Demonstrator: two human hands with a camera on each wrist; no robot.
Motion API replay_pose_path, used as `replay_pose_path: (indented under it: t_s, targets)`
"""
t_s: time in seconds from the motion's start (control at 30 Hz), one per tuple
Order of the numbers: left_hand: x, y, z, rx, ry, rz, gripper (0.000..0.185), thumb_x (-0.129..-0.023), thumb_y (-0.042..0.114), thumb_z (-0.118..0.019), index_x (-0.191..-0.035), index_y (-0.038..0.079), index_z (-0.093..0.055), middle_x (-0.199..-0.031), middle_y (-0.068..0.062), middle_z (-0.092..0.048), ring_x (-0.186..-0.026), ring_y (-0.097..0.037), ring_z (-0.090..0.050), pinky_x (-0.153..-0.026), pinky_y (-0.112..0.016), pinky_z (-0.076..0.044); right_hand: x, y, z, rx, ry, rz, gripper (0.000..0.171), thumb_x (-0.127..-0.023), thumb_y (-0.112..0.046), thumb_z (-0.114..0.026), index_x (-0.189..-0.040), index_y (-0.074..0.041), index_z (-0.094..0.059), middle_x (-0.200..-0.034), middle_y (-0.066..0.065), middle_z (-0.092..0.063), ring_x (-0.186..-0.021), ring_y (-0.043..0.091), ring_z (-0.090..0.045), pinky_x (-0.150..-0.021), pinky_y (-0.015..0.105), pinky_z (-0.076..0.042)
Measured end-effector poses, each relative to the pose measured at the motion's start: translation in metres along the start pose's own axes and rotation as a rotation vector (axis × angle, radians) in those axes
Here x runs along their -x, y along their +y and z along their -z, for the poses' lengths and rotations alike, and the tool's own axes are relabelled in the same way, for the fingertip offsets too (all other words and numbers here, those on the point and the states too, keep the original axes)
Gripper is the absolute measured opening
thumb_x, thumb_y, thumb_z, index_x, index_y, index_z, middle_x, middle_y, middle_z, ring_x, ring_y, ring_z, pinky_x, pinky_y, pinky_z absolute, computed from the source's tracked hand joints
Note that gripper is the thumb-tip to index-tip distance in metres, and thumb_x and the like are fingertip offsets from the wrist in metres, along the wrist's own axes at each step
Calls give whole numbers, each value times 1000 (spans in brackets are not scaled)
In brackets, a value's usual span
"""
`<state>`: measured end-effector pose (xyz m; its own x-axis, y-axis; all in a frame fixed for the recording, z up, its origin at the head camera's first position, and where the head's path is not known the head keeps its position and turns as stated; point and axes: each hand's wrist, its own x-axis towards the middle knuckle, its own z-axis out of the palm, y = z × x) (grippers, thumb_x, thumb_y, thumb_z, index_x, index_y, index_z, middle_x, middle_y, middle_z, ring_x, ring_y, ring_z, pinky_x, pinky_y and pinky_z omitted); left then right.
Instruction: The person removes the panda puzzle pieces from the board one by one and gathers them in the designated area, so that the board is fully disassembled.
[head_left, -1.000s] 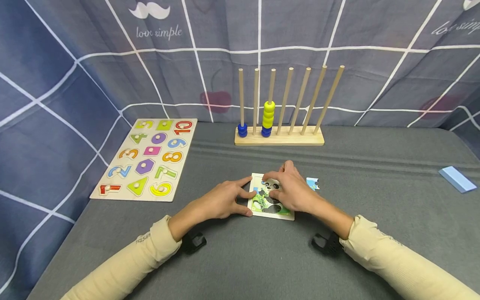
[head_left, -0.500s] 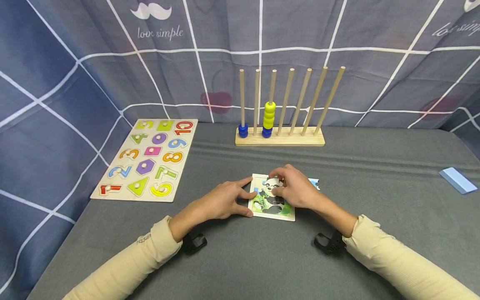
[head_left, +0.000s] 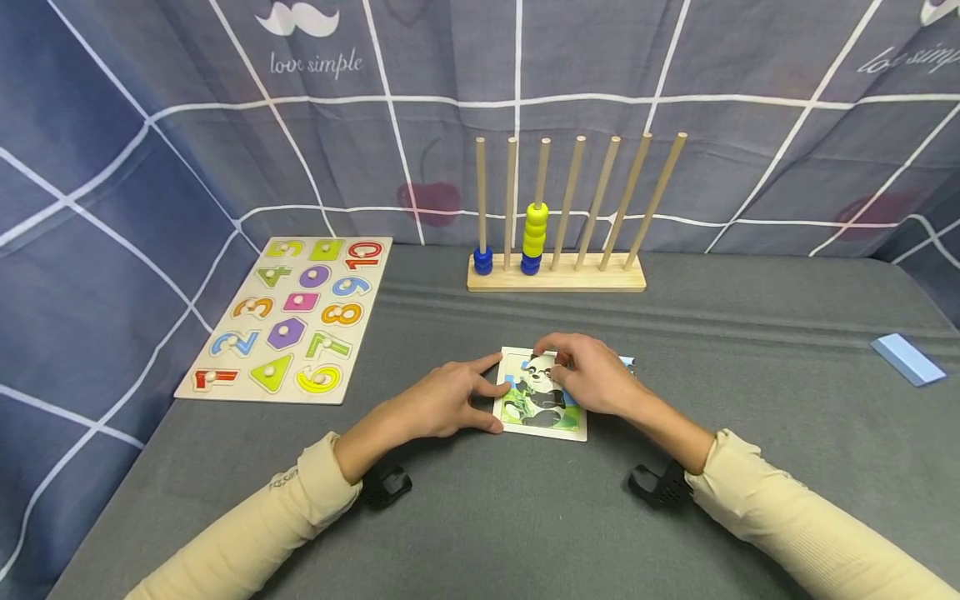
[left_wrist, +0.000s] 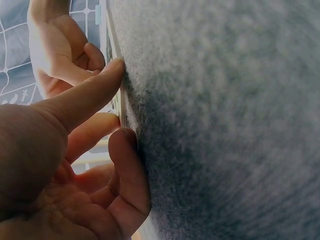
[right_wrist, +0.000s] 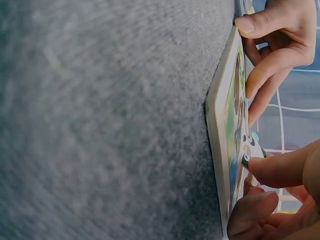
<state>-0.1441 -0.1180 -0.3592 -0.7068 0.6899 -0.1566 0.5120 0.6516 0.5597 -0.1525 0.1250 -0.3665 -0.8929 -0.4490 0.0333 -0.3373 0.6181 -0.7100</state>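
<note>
A small square panda jigsaw puzzle board (head_left: pixel 542 432) lies on the grey surface before me. My left hand (head_left: pixel 446 402) rests along its left side, fingers spread, with thumb and index finger at the corners and another finger pressing on the picture. Over the upper right of the board, my right hand (head_left: pixel 596 375) pinches a panda-face puzzle piece (right_wrist: pixel 254 146). In the right wrist view this piece tilts slightly above the picture, beside the thumb. Part of the board's right side is hidden under the right hand. A light-blue puzzle piece (head_left: pixel 628 362) lies beyond that hand, mostly covered.
To the left lies a wooden number-and-shape peg puzzle (head_left: pixel 281 333). A bead rack (head_left: pixel 557 283) with upright rods, blue beads and yellow beads stands at the back. A light-blue block (head_left: pixel 907 360) is at the far right. Tile-patterned cloth (head_left: pixel 450 75) hangs behind.
The right hand has shifted slightly right and drawn its fingers in, uncovering more of the panda's face. The loose light-blue piece is now more hidden behind it. The left hand stays put.
</note>
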Motion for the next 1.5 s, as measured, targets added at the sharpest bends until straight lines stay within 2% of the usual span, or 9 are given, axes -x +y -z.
replay_pose_path:
  t_s: [0.17, 0.5, 0.73, 0.93, 1.03, 1.27, 1.5]
  targets:
    - [0, 2, 0, -6, 1, 3, 55, -83, 30, -80, -132, 8, -63, -155, -18, -34, -135, -38, -41, -103, -49, -40, -2, 3, 1, -61, -6, -1, 28, -88, 8, -60, -112, -3, -70, -74, 4, -58, -57, 14, -45, -56, 32, -38]
    - [-1, 2, 0, -12, -2, -5, 56, -84, 30, -80, -132, 7, -62, -154, -20, -34, -134, -38, -42, -104, -48, -39, -2, 10, 2, -162, -15, 10, 27, -89, 7, -59, -113, -1, -69, -80, 5, -59, -60, 16, -46, -56, 29, -38]
    - [-1, 2, -1, -3, -1, 7, 56, -83, 29, -80, -132, 7, -63, -155, -19, -34, -135, -38, -41, -104, -49, -39, -1, 8, -2, -80, 19, 35, 27, -89, 6, -62, -113, -2, -70, -80, 3, -59, -59, 15, -46, -58, 32, -39]
    - [-1, 2, 0, 3, -6, 14, 57, -83, 30, -80, -133, 8, -62, -155, -18, -33, -136, -38, -39, -106, -49, -37, -2, 8, -3, -20, 21, 9, 29, -87, 4, -67, -114, -4, -69, -81, 4, -58, -58, 15, -46, -58, 33, -39]
    - [0, 2, 0, -5, -7, 3, 57, -84, 29, -80, -133, 7, -62, -155, -19, -33, -135, -38, -40, -105, -50, -38, -2, 8, -3, -58, 23, 2, 27, -87, 4, -67, -113, -4, -70, -80, 4, -58, -58, 15, -46, -58, 33, -39]
    - [-1, 2, 1, -3, -16, 13, 57, -84, 30, -79, -133, 7, -61, -156, -18, -32, -136, -38, -40, -105, -49, -38, -1, 9, 2, -239, 39, -11, 27, -89, 3, -66, -115, 1, -69, -81, 7, -60, -64, 17, -49, -60, 28, -40]
    - [0, 3, 2, -16, -16, 6, 57, -84, 30, -79, -133, 7, -61, -155, -19, -32, -135, -39, -41, -105, -50, -38, 7, 11, 8, -269, 38, -28, 27, -89, 2, -66, -116, 1, -69, -82, 7, -60, -66, 17, -48, -60, 27, -40]
